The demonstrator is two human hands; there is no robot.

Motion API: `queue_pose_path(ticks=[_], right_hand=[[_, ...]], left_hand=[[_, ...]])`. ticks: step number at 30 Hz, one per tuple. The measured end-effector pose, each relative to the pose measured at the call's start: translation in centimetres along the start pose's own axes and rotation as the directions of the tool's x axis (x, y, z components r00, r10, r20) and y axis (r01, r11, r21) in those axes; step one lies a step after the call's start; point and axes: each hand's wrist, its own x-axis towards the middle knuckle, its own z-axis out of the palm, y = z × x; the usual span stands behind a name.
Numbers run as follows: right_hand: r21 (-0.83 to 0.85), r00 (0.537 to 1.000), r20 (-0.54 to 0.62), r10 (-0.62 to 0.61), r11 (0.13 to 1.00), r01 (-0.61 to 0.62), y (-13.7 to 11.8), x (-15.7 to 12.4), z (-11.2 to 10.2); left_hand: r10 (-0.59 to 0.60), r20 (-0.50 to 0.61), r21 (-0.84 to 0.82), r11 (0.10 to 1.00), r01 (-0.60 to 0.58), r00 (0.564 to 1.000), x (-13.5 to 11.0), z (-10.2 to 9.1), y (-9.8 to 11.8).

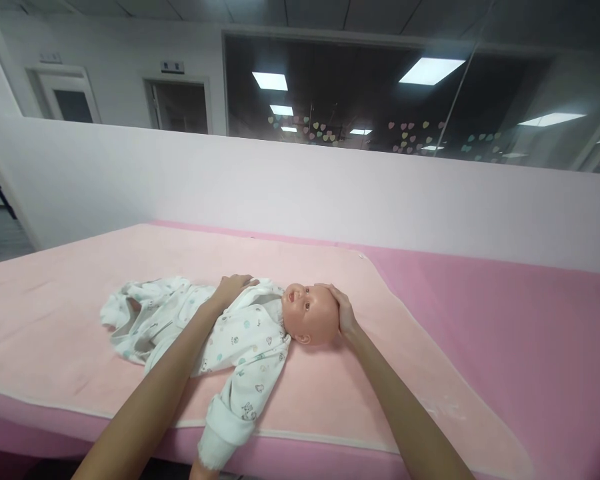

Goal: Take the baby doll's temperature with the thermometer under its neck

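A baby doll lies on its back on a light pink blanket (70, 313), its bald head (310, 315) to the right. It wears a white printed romper (240, 340); one sleeve (230, 417) reaches the near edge. My left hand (233, 288) rests on the romper at the doll's far shoulder, fingers curled over the cloth. My right hand (343, 310) cups the top of the doll's head, fingers wrapped round it.
The blanket covers a darker pink padded table (530, 347) that runs off to the right. A white partition wall (300, 193) stands along the far side, with dark glass above it. The table's near edge is close below the doll.
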Motion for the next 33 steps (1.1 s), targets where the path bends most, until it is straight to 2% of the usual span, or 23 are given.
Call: queue_pose_path(ticks=[3, 7, 12, 16, 26, 33], right_hand=[[-0.023, 0.995, -0.077, -0.068, 0.998, 0.067, 0.0, 0.0, 0.0], [-0.006, 0.987, -0.146, -0.07, 0.998, 0.07, -0.1, 0.0, 0.1], [-0.005, 0.998, -0.003, 0.057, 0.998, -0.057, -0.2, -0.1, 0.0], [0.013, 0.994, 0.016, 0.112, 0.994, -0.112, -0.3, -0.2, -0.1], [0.014, 0.999, 0.014, 0.038, 0.999, -0.039, -1.1, -0.8, 0.8], [-0.136, 0.985, -0.126, -0.121, 0.985, 0.104, -0.9, -0.4, 0.2]], left_hand=[[-0.002, 0.001, -0.005, 1.0, 0.002, 1.0, -0.1, 0.0, 0.0], [-0.003, 0.005, -0.011, 1.0, 0.003, 1.0, -0.1, 0.0, 0.0], [0.003, 0.008, -0.018, 1.0, -0.003, 1.0, -0.1, -0.1, 0.0], [-0.008, 0.005, -0.017, 1.0, 0.008, 1.0, -0.2, -0.1, 0.2], [-0.018, 0.002, -0.015, 1.0, 0.018, 1.0, -0.3, 0.0, 0.1], [-0.021, 0.006, -0.025, 0.999, 0.021, 1.0, -0.2, -0.1, 0.1]])
